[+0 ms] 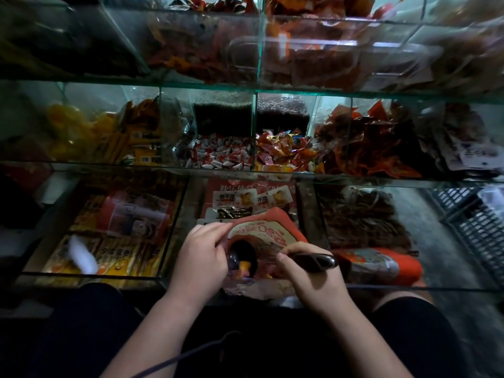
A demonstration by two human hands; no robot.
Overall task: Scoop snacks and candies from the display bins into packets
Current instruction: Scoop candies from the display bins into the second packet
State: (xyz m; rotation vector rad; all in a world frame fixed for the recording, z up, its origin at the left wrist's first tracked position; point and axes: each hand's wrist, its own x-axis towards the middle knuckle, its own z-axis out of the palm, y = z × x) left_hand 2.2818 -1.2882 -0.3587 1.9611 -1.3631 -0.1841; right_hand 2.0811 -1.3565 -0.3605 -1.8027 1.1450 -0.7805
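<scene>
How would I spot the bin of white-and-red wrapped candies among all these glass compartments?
Find the middle glass shelf, the row above the person's hands. Near its centre, directly above the left hand, sits the candy bin. Its small white wrappers with red ends stand out; the bin to its right holds mixed orange, gold and blue wrappers.

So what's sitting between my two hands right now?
In the head view, the open red packet and the dark scoop lie between the left hand and right hand.
</scene>
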